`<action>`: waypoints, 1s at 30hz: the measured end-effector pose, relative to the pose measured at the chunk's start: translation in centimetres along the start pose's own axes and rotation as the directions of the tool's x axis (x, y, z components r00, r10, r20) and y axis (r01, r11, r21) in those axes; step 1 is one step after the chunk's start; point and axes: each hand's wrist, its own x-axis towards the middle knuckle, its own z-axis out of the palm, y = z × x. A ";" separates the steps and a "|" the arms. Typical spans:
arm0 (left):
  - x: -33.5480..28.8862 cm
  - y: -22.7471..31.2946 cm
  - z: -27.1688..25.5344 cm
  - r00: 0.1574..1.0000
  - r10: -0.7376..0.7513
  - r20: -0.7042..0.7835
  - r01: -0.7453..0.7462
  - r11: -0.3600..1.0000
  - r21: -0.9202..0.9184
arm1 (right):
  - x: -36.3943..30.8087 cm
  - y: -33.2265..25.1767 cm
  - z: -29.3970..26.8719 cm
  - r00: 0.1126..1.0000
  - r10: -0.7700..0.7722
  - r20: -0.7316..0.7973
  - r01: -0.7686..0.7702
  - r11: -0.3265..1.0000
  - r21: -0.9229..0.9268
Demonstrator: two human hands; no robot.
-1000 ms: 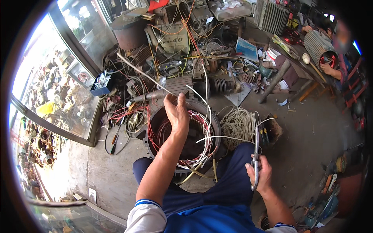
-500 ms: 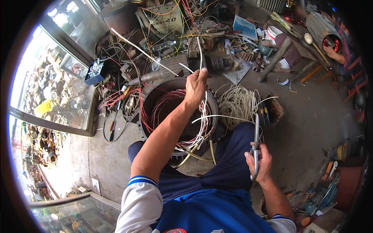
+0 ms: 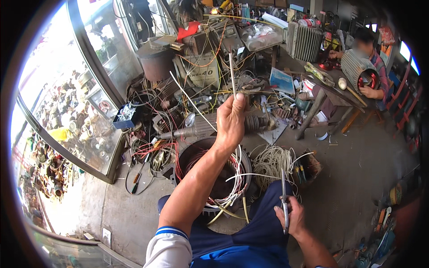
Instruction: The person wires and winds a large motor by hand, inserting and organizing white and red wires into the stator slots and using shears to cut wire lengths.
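Note:
My left hand is raised above a large round motor stator and pinches a thin white sleeve or wire that sticks straight up from the fingers. The stator stands on the floor in front of my knees, with red and white winding leads spilling over its rim. My right hand rests low by my right knee and grips a pair of slim metal scissors, blades pointing up. A coil of pale cord lies right of the stator.
A heap of motors, wires and tools fills the floor beyond the stator. A glass display case runs along the left. At the upper right another person works on a finned motor housing at a low wooden bench.
My left hand has risen from the stator's windings to well above it, drawing the thin white piece up. My right hand with the scissors has stayed by my knee.

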 end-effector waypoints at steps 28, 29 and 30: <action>-3.5 9.8 3.7 0.921 -0.009 0.390 -0.016 0.998 0.061 | 12.1 -17.0 -12.0 0.854 -0.519 0.040 0.501 0.798 -0.334; -3.6 10.0 3.9 0.918 -0.007 0.397 -0.017 0.998 0.058 | 12.0 -16.8 -12.0 0.837 -0.546 0.019 0.522 0.789 -0.325; -3.8 10.4 4.0 0.916 -0.009 0.401 -0.017 0.998 0.060 | 12.0 -16.8 -12.0 0.826 -0.564 0.019 0.536 0.774 -0.337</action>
